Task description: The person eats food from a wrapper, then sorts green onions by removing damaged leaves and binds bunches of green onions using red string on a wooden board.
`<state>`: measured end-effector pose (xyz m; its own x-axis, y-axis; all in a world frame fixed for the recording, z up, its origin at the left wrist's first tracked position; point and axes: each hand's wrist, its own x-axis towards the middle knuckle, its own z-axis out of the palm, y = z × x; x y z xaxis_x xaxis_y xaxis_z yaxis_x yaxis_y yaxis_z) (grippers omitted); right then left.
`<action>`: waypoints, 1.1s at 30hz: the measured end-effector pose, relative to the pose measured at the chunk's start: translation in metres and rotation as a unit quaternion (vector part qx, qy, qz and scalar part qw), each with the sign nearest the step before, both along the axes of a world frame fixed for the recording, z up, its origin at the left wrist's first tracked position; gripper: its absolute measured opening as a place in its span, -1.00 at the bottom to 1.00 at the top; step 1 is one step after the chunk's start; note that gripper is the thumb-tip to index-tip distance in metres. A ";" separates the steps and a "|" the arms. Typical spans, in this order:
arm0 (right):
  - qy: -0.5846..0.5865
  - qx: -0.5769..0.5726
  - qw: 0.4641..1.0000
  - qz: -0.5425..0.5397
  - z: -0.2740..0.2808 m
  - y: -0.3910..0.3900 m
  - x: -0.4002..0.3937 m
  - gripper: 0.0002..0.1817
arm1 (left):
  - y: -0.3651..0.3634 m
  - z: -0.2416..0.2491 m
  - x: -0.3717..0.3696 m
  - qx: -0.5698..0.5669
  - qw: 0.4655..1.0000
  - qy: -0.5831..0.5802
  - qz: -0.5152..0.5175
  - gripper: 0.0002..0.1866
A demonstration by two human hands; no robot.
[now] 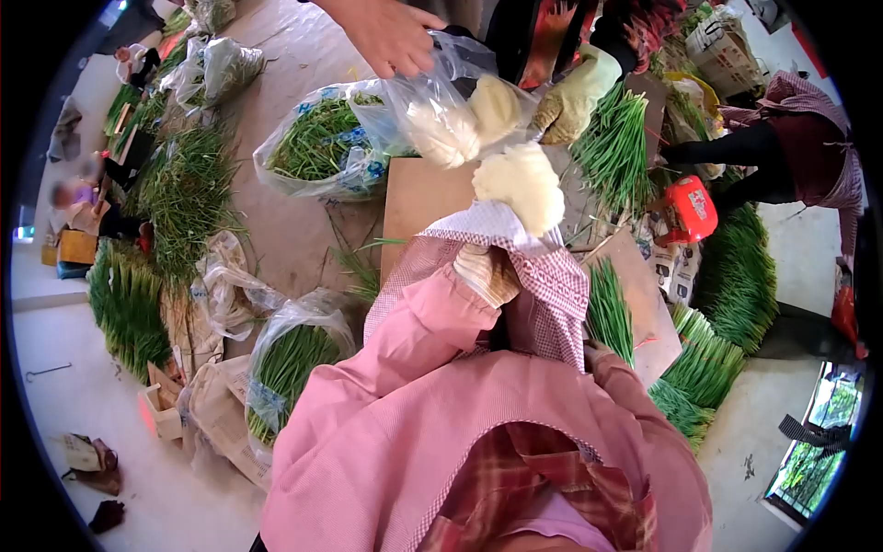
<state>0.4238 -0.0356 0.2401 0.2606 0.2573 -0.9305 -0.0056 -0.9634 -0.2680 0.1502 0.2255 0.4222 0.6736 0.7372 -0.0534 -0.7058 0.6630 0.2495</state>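
A pale, bun-like piece (521,188) with an uneven edge rests against the top of the checked apron (552,276), which is lifted and bunched before me. My left hand is hidden in the apron's folds; only its striped cuff (487,276) shows below the bun-like piece, so its grip cannot be made out. On the right, my right hand (602,351) barely shows at the apron's edge, its fingers hidden. Just beyond, another person's bare hand (395,46) holds a clear plastic bag (441,101) with pale buns inside. A co-worker's soiled glove (578,92) is beside that bag.
Green stalks (614,152) lie in bundles at right, with more rows (736,285) farther out. Open plastic bags of greens (322,138) stand at left, near a loose heap (189,189). A red container (690,210) sits right of a board (635,304). Other people are around.
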 end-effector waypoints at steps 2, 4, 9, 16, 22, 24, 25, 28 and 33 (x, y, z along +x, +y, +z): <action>-0.022 0.025 0.998 -0.044 0.036 0.018 0.015 -0.61 | 0.007 0.005 0.012 0.004 1.000 -0.004 0.019 -0.62; -0.030 0.026 0.995 -0.090 0.029 0.017 0.035 -0.61 | 0.017 0.012 0.024 0.013 0.999 -0.008 0.041 -0.64; -0.020 0.012 0.997 -0.076 0.011 0.016 0.041 -0.61 | 0.051 0.025 0.054 0.099 0.988 0.046 0.105 -0.68; 0.019 0.047 0.998 0.042 -0.022 0.009 0.023 -0.53 | 0.069 0.015 0.077 -0.080 0.992 -0.052 0.088 -0.55; -0.034 0.056 0.993 0.093 0.026 0.022 0.034 -0.51 | 0.081 0.034 0.091 -0.161 0.975 -0.150 0.022 -0.65; -0.051 0.056 0.991 0.109 0.037 0.021 0.041 -0.50 | 0.079 0.037 0.097 -0.192 0.977 -0.022 0.085 -0.65; -0.057 0.059 0.989 0.120 0.043 0.021 0.044 -0.49 | 0.079 0.039 0.098 -0.192 0.977 -0.025 0.087 -0.65; -0.065 0.067 0.987 0.129 0.045 0.024 0.045 -0.49 | 0.081 0.030 0.098 -0.222 0.973 -0.010 0.059 -0.57; -0.061 0.087 0.983 0.150 0.043 0.032 0.043 -0.50 | 0.076 0.035 0.099 -0.234 0.966 -0.001 0.111 -0.57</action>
<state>0.4664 -0.0037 0.2831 0.2562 0.4923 -0.8319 0.3146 -0.8562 -0.4098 0.2492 0.3011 0.4574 0.5023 0.7584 -0.4155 -0.8436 0.5353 -0.0427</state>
